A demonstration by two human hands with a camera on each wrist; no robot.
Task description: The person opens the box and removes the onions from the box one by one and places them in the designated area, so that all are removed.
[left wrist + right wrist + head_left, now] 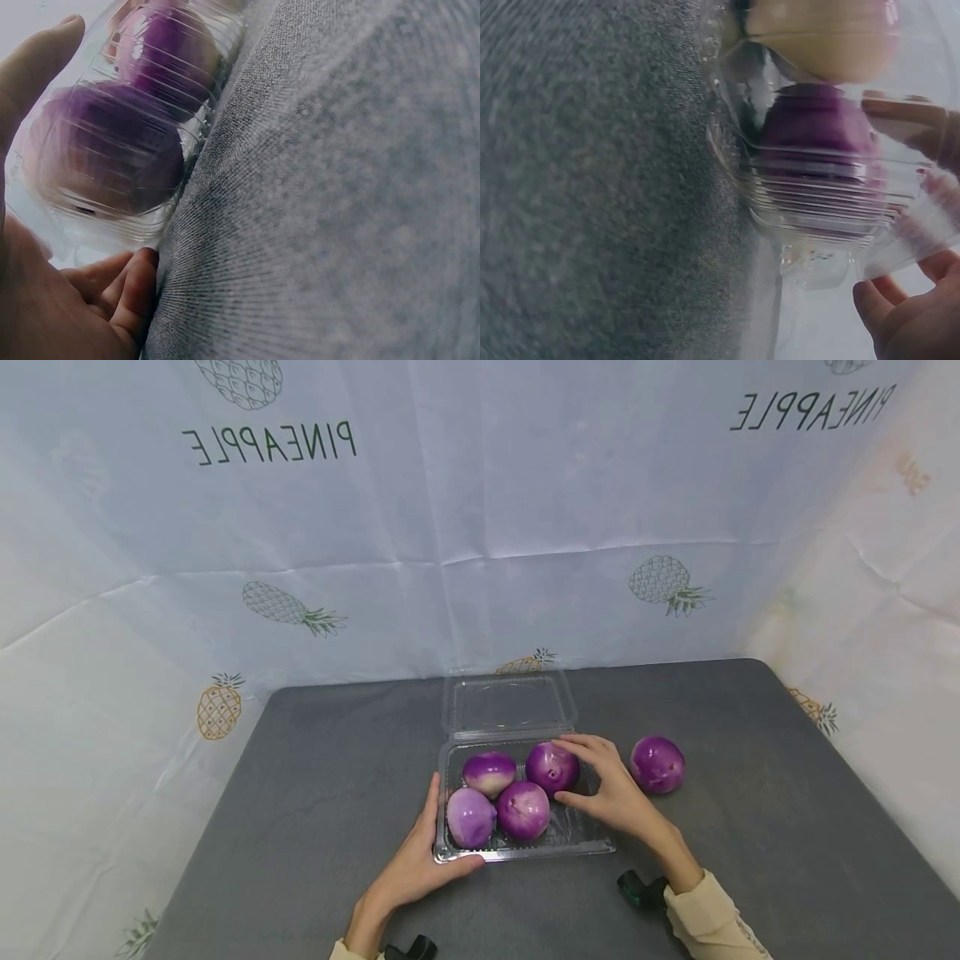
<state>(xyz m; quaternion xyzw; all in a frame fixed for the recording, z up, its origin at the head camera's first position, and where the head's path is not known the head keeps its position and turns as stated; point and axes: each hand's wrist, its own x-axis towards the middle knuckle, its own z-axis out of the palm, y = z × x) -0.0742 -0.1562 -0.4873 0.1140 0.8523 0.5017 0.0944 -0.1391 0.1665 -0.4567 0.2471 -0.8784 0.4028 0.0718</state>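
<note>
A clear plastic clamshell container stands on the table with its lid folded back. Inside sit several glossy round purple onions with pale patches, among them a front-left onion, a front-middle onion and a back-left onion. My right hand reaches over the container's right side, thumb and fingers around the back-right onion. At the front-left corner my left hand rests against the container, thumb along the front edge, index finger straight along the left wall. Ridged plastic partly blurs the onions in both wrist views.
Another purple onion lies on the dark grey table, right of the container. Behind the table hangs a pineapple-print cloth. Black wrist devices sit at both wrists.
</note>
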